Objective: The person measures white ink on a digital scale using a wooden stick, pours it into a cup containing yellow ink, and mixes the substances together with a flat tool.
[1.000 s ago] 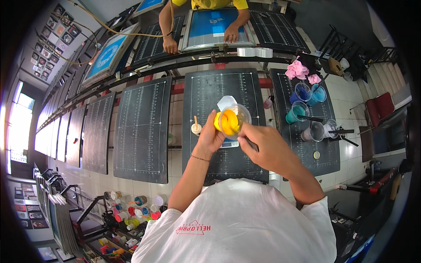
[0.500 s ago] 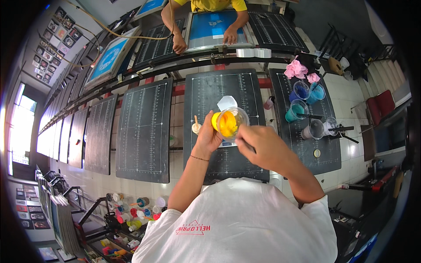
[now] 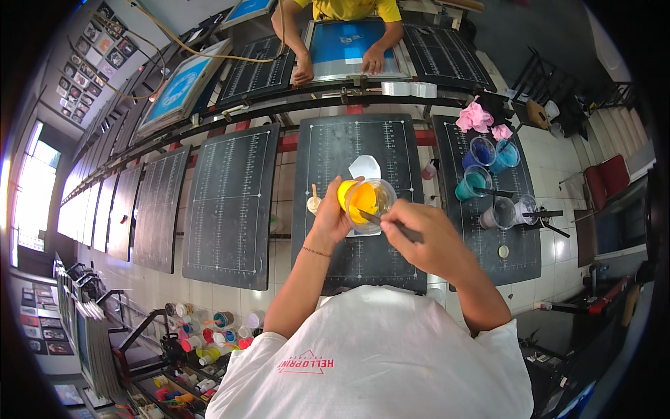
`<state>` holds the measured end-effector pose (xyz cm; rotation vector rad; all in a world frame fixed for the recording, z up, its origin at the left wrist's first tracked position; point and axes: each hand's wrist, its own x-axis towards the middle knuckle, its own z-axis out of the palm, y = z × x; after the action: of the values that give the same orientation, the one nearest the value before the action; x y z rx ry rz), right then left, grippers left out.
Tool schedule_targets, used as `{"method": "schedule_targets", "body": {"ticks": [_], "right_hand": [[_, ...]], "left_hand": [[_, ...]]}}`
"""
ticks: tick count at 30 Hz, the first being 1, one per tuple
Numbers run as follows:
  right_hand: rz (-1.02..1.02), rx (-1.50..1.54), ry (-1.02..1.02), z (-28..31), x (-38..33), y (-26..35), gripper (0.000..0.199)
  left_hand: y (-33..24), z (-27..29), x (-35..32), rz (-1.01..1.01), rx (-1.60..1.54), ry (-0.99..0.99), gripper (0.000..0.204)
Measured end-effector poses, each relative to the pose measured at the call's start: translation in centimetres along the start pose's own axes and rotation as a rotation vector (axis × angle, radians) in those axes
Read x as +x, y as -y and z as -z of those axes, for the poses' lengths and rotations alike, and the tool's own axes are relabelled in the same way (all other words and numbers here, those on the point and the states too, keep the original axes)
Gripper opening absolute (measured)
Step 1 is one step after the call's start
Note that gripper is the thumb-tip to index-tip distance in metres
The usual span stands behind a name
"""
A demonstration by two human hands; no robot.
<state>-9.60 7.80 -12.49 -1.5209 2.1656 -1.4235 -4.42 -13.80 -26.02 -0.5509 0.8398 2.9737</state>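
Cup (image 3: 382, 191), clear, tilted, yellow paste (image 3: 361, 201) inside, gripped in left hand (image 3: 333, 218); dark stirrer (image 3: 405, 231) pinched in right hand (image 3: 427, 234); black gridded counter (image 3: 357, 136) beneath, pale tiled floor (image 3: 555, 187).

Black gridded board (image 3: 359, 136), centre of frame, bearing small pale pot (image 3: 313, 204); matching board (image 3: 515, 267), right of frame, bearing dark-blue cup (image 3: 481, 155), light-blue cup (image 3: 504, 159), teal cup (image 3: 470, 187), greyish cup (image 3: 495, 217) and round disc (image 3: 503, 251).

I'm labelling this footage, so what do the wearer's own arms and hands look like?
Both hands, left and right, are ungloved. A thin, dark bracelet circles the left wrist; none shows on the right. The forearms are bare below the short sleeves of a white T-shirt with red print.
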Motion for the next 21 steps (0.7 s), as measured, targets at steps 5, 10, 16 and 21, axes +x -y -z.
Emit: {"method": "schedule_targets", "body": {"ticks": [5, 10, 16, 21], "right_hand": [[-0.184, -0.099, -0.081, -0.3, 0.6, -0.7, 0.012], [-0.096, -0.110, -0.162, -0.5, 0.7, -1.0, 0.013], [-0.158, -0.004, -0.115, -0.5, 0.6, 0.0, 0.014], [-0.181, -0.007, 0.041, -0.7, 0.2, 0.1, 0.013]], "left_hand": [[0.3, 0.2, 0.5, -0.028, -0.006, -0.015, 0.056], [0.4, 0.6, 0.3, -0.061, 0.005, 0.043, 0.055], [0.4, 0.6, -0.3, -0.045, -0.002, -0.014, 0.057], [0.4, 0.9, -0.2, -0.013, -0.015, -0.033, 0.056]]}}
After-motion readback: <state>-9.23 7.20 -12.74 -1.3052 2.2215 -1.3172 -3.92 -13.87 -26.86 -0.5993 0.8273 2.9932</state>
